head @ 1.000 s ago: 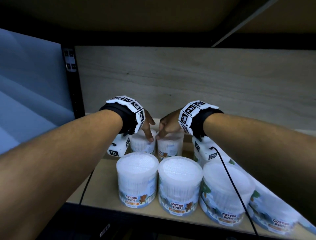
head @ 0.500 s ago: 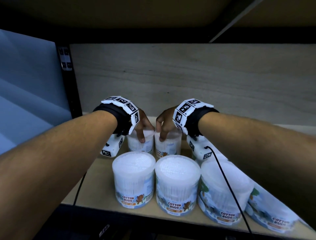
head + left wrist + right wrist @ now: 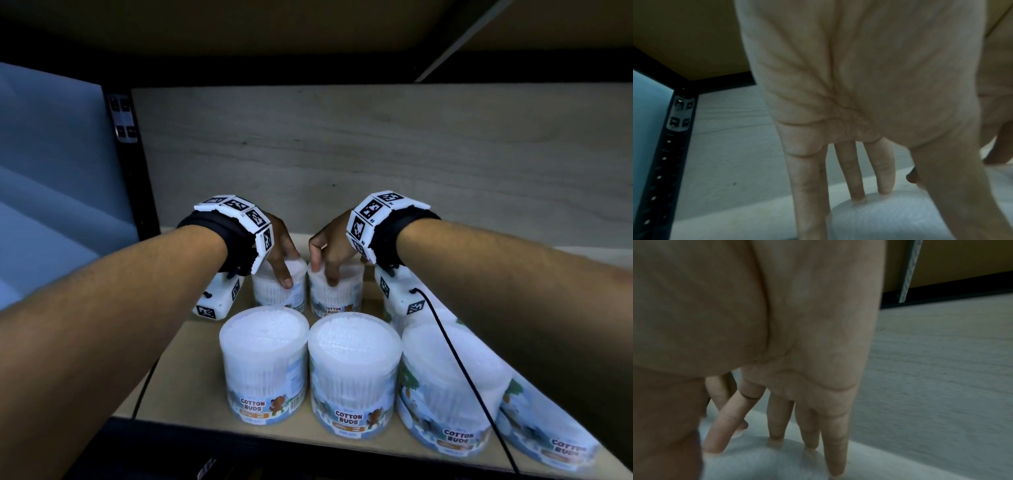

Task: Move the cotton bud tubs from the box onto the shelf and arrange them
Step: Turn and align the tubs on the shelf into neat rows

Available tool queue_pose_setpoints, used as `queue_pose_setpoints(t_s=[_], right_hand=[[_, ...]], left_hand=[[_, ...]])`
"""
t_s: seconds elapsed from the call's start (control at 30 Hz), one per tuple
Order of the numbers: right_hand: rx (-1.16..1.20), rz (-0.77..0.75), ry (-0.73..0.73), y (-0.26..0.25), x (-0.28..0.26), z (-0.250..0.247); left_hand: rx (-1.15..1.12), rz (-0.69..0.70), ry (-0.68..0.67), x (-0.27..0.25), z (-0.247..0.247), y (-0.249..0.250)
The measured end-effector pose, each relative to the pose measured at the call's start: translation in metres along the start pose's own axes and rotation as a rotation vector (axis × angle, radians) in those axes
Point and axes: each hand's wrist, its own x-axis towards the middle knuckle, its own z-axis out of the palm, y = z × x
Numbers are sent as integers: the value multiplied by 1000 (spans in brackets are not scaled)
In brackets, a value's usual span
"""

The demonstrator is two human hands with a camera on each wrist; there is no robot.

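Two small cotton bud tubs stand side by side at the back of the shelf [image 3: 191, 359]. My left hand [image 3: 281, 250] sits on top of the left back tub [image 3: 279, 291], thumb down its front and fingers over the far rim. In the left wrist view those fingers [image 3: 857, 170] reach the tub's lid [image 3: 890, 216]. My right hand [image 3: 329, 246] holds the right back tub [image 3: 337, 298] the same way; its fingers [image 3: 777, 418] touch the lid [image 3: 760, 459]. The box is not in view.
A front row of larger tubs [image 3: 263, 363] [image 3: 354, 373] [image 3: 445, 387] stands at the shelf's edge, one more [image 3: 548, 428] at far right. A pale back panel [image 3: 342, 154], a black post [image 3: 130, 171] and the shelf above bound the space. A black cable [image 3: 462, 370] crosses the right tubs.
Both hands stay on the two back tubs. Their thumbs and fingers have come further down over the lids' rims. The tubs have barely shifted.
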Motion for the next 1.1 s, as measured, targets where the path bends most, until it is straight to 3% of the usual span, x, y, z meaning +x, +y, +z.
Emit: queue_pose_setpoints(t_s=[0.13,0.6,1.1], right_hand=[[67,-11,13,1,6,0],[-33,20,10,5,4,-3],[-111,31,-3,-2,-7,-2]], left_hand=[[-11,-27,3,5,-1,-3],[68,45,13,16,-2,-5],[114,2,-2,12,-3,2]])
